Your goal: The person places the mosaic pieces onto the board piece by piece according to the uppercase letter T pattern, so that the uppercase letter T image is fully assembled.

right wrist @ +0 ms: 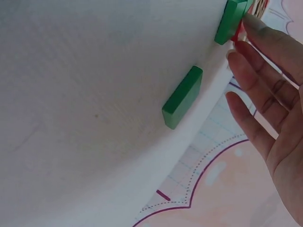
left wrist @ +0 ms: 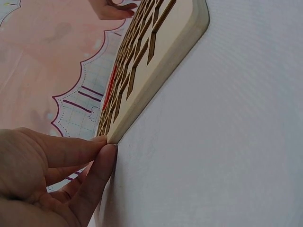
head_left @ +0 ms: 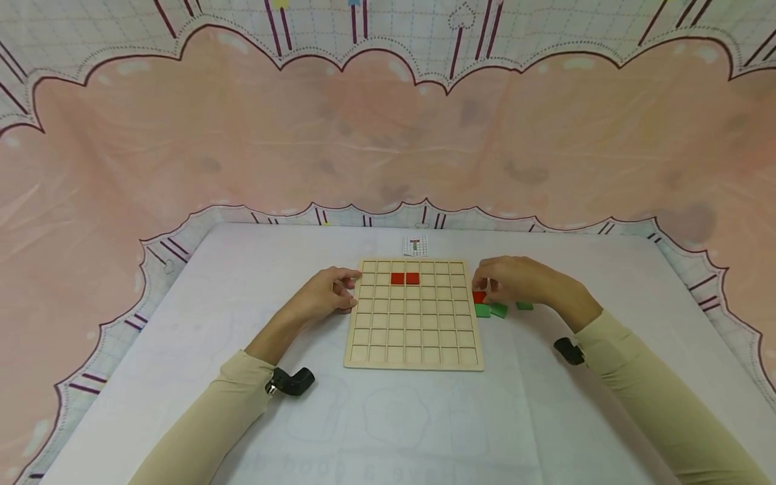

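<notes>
Head view shows 2 pale sleeves (head_left: 206,417) reaching in from the lower corners over the white desk (head_left: 339,458), each with a black device (head_left: 291,382) by the cuff. Beyond them the wooden grid board (head_left: 395,337) lies flat near the middle of the desk. To its right are 3 green tiles (head_left: 499,310): 2 close together near the board's edge, the other farther out, below the right hand (head_left: 515,278). They look like the likeliest trouble, since they sit so near the loose red tile (head_left: 479,297) that a careless fingertip could sweep 1 aside. The tiles are thin, too, so a weak hold at the edge could let 1 slip.

The right hand reaches inward toward the board, fingers curving down at that red tile; whether they grip it or merely rest by it, I cannot tell. The left hand (head_left: 321,293) is opposite, thumb and a finger spread along the board's left edge, tips touching it, nothing wrapped round. Should they push too hard, the board could skid or turn and jolt the 2 seated red tiles (head_left: 397,279), side by side in the 2nd row from the far edge.

Past the board lies a small printed card (head_left: 415,246), then a pink scalloped cloth (head_left: 351,155).
</notes>
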`<action>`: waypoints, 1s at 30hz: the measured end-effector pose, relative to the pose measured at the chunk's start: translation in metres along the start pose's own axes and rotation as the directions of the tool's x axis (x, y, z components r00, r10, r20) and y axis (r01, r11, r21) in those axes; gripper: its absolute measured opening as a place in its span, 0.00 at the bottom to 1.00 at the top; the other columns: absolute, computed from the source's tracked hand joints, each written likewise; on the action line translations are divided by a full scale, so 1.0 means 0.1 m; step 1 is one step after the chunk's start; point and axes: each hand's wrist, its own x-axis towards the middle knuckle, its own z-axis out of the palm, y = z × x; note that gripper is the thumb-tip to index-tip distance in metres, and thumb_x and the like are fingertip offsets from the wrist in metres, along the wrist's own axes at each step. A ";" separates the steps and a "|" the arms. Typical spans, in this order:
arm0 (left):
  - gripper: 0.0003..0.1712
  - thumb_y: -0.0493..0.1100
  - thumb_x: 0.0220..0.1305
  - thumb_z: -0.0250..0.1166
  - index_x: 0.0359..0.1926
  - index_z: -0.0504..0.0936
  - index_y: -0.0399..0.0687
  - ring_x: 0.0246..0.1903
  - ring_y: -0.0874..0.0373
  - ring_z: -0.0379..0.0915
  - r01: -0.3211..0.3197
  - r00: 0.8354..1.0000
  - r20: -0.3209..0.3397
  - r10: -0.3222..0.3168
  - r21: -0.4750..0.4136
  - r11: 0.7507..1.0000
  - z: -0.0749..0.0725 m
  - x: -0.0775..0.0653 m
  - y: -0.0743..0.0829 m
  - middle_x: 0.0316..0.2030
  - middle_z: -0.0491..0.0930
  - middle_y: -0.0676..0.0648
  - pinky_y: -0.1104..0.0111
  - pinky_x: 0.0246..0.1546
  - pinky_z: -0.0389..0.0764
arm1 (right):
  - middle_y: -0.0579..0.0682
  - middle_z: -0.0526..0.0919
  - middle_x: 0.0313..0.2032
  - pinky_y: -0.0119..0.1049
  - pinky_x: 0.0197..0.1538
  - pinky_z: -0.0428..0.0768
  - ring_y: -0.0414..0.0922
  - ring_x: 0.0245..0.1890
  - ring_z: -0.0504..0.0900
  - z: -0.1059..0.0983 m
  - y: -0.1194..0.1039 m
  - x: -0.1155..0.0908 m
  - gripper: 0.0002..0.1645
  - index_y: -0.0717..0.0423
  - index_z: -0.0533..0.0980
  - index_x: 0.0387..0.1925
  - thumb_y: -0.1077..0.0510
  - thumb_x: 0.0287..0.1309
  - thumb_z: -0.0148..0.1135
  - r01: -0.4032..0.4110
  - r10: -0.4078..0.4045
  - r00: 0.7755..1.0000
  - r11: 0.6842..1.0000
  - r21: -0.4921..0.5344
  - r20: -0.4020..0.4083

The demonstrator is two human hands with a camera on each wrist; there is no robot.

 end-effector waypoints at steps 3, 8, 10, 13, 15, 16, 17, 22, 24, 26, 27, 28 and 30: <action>0.34 0.22 0.61 0.65 0.69 0.70 0.31 0.38 0.55 0.71 0.002 1.000 -0.002 -0.002 -0.004 1.000 0.00 0.00 0.00 0.49 0.68 0.38 0.69 0.39 0.89 | 0.38 0.80 0.37 0.32 0.36 0.79 0.38 0.37 0.78 0.00 0.00 0.00 0.12 0.46 0.85 0.44 0.62 0.58 0.70 0.004 -0.004 1.000 1.000 0.001 -0.001; 0.34 0.22 0.61 0.65 0.68 0.70 0.30 0.38 0.55 0.70 -0.007 1.000 -0.004 0.007 0.002 1.000 0.00 -0.01 0.01 0.49 0.68 0.37 0.69 0.39 0.89 | 0.39 0.80 0.37 0.31 0.35 0.80 0.38 0.37 0.79 0.02 -0.01 0.00 0.13 0.47 0.84 0.44 0.61 0.57 0.72 0.003 -0.003 1.000 1.000 0.001 0.000; 0.34 0.22 0.61 0.66 0.68 0.71 0.30 0.37 0.55 0.70 -0.009 1.000 -0.006 0.009 0.005 1.000 0.00 -0.01 0.00 0.49 0.69 0.36 0.69 0.39 0.89 | 0.39 0.80 0.38 0.31 0.35 0.80 0.38 0.36 0.78 0.02 0.00 0.00 0.13 0.47 0.84 0.45 0.61 0.57 0.71 0.001 -0.001 1.000 1.000 -0.003 -0.003; 0.34 0.22 0.60 0.66 0.68 0.71 0.30 0.37 0.55 0.69 -0.008 1.000 -0.010 0.008 0.003 1.000 0.00 -0.01 0.00 0.49 0.69 0.36 0.69 0.39 0.89 | 0.40 0.80 0.38 0.31 0.35 0.80 0.37 0.36 0.78 0.02 0.02 0.00 0.15 0.47 0.84 0.47 0.60 0.58 0.71 -0.005 0.005 1.000 1.000 -0.019 -0.009; 0.34 0.22 0.60 0.66 0.68 0.71 0.30 0.37 0.55 0.70 -0.006 1.000 -0.009 0.006 0.004 1.000 0.01 -0.01 0.00 0.49 0.69 0.36 0.69 0.39 0.89 | 0.40 0.79 0.38 0.31 0.35 0.79 0.36 0.35 0.77 0.02 0.03 0.00 0.15 0.47 0.84 0.48 0.59 0.58 0.70 -0.009 0.009 1.000 0.999 -0.031 -0.013; 0.34 0.22 0.61 0.66 0.68 0.71 0.30 0.37 0.55 0.70 -0.003 1.000 -0.008 0.003 0.004 1.000 0.01 -0.01 -0.01 0.49 0.69 0.36 0.69 0.40 0.89 | 0.40 0.79 0.38 0.32 0.35 0.79 0.36 0.35 0.77 0.02 0.04 -0.01 0.15 0.47 0.84 0.48 0.59 0.58 0.70 -0.011 0.011 1.000 0.999 -0.037 -0.014; 0.34 0.22 0.61 0.66 0.68 0.71 0.30 0.37 0.55 0.70 0.002 1.000 -0.009 -0.002 0.000 1.000 0.01 -0.01 0.00 0.49 0.69 0.36 0.68 0.40 0.89 | 0.40 0.79 0.38 0.32 0.36 0.79 0.36 0.34 0.77 0.02 0.04 -0.01 0.15 0.47 0.84 0.48 0.58 0.58 0.70 -0.012 0.011 1.000 0.999 -0.040 -0.014; 0.34 0.22 0.61 0.65 0.69 0.71 0.32 0.38 0.55 0.70 0.016 1.000 -0.011 -0.016 -0.018 1.000 0.02 0.00 0.00 0.49 0.68 0.38 0.68 0.40 0.89 | 0.39 0.78 0.37 0.34 0.37 0.78 0.36 0.34 0.76 0.02 0.06 -0.03 0.15 0.47 0.85 0.48 0.57 0.59 0.70 -0.015 0.014 1.000 0.999 -0.048 -0.015; 0.34 0.22 0.61 0.65 0.69 0.71 0.32 0.38 0.55 0.70 0.016 1.000 -0.010 -0.017 -0.023 1.000 0.01 0.00 0.00 0.49 0.68 0.38 0.68 0.40 0.89 | 0.38 0.78 0.37 0.34 0.37 0.78 0.35 0.35 0.76 0.02 0.07 -0.03 0.15 0.46 0.85 0.48 0.56 0.59 0.70 -0.016 0.015 1.000 0.999 -0.051 -0.018; 0.35 0.22 0.61 0.65 0.69 0.70 0.32 0.38 0.55 0.70 0.013 1.000 -0.011 -0.014 -0.019 1.000 0.01 0.00 0.01 0.49 0.68 0.38 0.68 0.41 0.89 | 0.38 0.78 0.37 0.33 0.37 0.78 0.36 0.35 0.76 0.02 0.07 -0.03 0.15 0.46 0.85 0.48 0.55 0.59 0.71 -0.016 0.014 1.000 0.998 -0.058 -0.025; 0.35 0.22 0.61 0.65 0.69 0.71 0.32 0.38 0.55 0.70 0.016 1.000 -0.014 -0.016 -0.017 1.000 0.01 0.00 0.01 0.49 0.68 0.38 0.68 0.40 0.89 | 0.38 0.78 0.37 0.33 0.37 0.78 0.36 0.35 0.76 0.02 0.08 -0.03 0.14 0.46 0.85 0.48 0.55 0.59 0.71 -0.015 0.013 1.000 0.998 -0.060 -0.028; 0.35 0.22 0.61 0.65 0.69 0.71 0.32 0.38 0.55 0.70 0.016 1.000 -0.015 -0.016 -0.014 1.000 0.01 0.00 0.01 0.49 0.68 0.38 0.68 0.40 0.89 | 0.38 0.78 0.36 0.33 0.37 0.78 0.36 0.34 0.76 0.02 0.08 -0.03 0.14 0.46 0.85 0.48 0.55 0.59 0.71 -0.012 0.010 0.999 0.998 -0.063 -0.033; 0.35 0.22 0.61 0.65 0.69 0.70 0.32 0.38 0.55 0.70 0.014 1.000 -0.015 -0.014 -0.006 1.000 0.00 -0.01 0.01 0.49 0.68 0.38 0.68 0.41 0.89 | 0.38 0.78 0.36 0.33 0.37 0.78 0.36 0.35 0.76 0.02 0.09 -0.02 0.14 0.46 0.85 0.47 0.55 0.59 0.71 -0.006 0.003 0.999 0.998 -0.066 -0.042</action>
